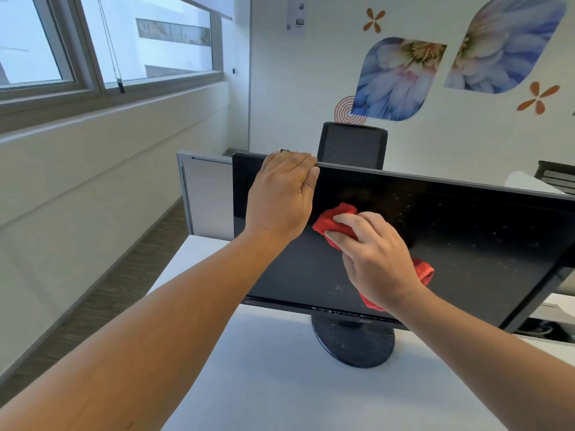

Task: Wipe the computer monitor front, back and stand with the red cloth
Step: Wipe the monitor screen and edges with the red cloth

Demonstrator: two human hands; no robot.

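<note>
A black computer monitor (pixel 466 244) stands on its round black stand (pixel 354 343) on a white desk (pixel 280 384). Its dark screen faces me and shows pale specks of dust. My left hand (pixel 280 197) grips the monitor's top edge near the left corner, fingers hooked over the back. My right hand (pixel 376 259) holds a bunched red cloth (pixel 334 220) and presses it against the left half of the screen. Part of the cloth shows below my wrist. The monitor's back is hidden.
A black mesh office chair (pixel 353 144) stands behind the monitor. A grey partition panel (pixel 207 194) closes the desk's far left end. Windows (pixel 109 42) run along the left wall. Another chair (pixel 557 175) and a desk edge show at far right.
</note>
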